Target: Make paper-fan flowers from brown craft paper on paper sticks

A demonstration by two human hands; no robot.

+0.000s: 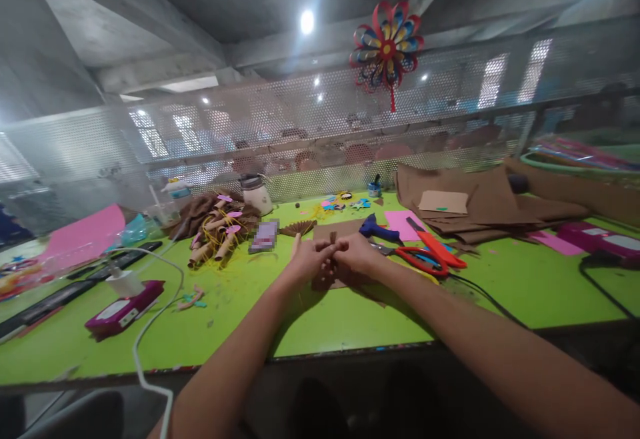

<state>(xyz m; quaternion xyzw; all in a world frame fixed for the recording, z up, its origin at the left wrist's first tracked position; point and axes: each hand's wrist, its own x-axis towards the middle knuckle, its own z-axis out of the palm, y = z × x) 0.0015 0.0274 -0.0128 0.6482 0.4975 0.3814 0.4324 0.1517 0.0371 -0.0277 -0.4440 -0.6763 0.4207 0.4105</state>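
Note:
My left hand (pixel 306 260) and my right hand (pixel 358 253) meet over the middle of the green table (pixel 350 319). Both pinch a small pleated piece of brown paper (pixel 327 274) held between them, fingers closed on its folds. A flat sheet of brown paper (pixel 345 228) lies on the table just beyond the hands. Right beside my right hand lie red-handled scissors (pixel 425 259) and a blue glue gun (pixel 377 228).
Brown paper sheets (pixel 475 206) are stacked at the back right. A heap of brown paper rolls (pixel 220 229) and a brown paper fan (pixel 298 228) sit at the back left. A magenta device (pixel 125 309) with a white cable (pixel 150 332) lies at the left. A paper pinwheel (pixel 386 46) hangs on the mesh wall.

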